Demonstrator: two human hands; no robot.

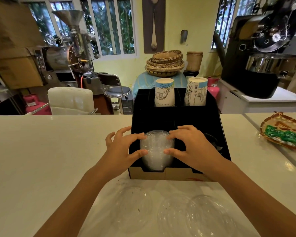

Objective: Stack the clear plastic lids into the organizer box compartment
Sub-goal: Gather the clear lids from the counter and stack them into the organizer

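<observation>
A black organizer box [176,117] stands on the white counter in front of me. In its front left compartment sits a stack of clear plastic lids [156,148]. My left hand [122,149] presses the stack's left side with thumb and fingertips, and my right hand [191,147] presses its right side the same way. Loose clear lids lie flat on the counter near me: one [132,209] on the left and two overlapping ones [195,218] on the right.
Two stacks of paper cups [164,93] [196,92] stand in the box's rear compartments. A woven tray with green packets [285,134] lies at the right. A dark round item [212,141] sits in the front right compartment. Chairs and coffee machines stand beyond the counter.
</observation>
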